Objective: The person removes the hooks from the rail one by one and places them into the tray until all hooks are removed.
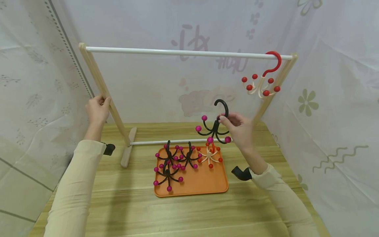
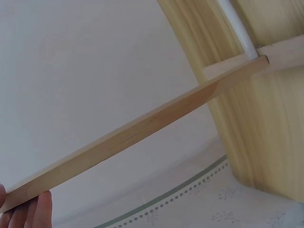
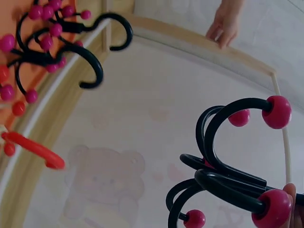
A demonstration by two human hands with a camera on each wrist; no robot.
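Note:
My left hand (image 1: 98,110) grips the left wooden post (image 1: 118,123) of a rack about halfway up. In the left wrist view its fingers (image 2: 43,211) wrap the edge of that post. My right hand (image 1: 241,130) pinches a black claw-shaped hook hanger (image 1: 215,126) just below its hook, in front of the rack and under its top rail. Magenta balls tip the hanger's curved arms, seen large in the right wrist view. Under it, an orange tray (image 1: 198,186) bears three more black hangers (image 1: 167,172) and a cream one (image 1: 209,157) with red balls.
A white top rail (image 1: 177,52) spans the rack. Near its right end hangs a cream hanger (image 1: 260,87) by a red hook. A lower white rail (image 1: 145,143) runs behind the tray. Patterned cloth (image 1: 142,85) surrounds the wooden table (image 1: 189,217).

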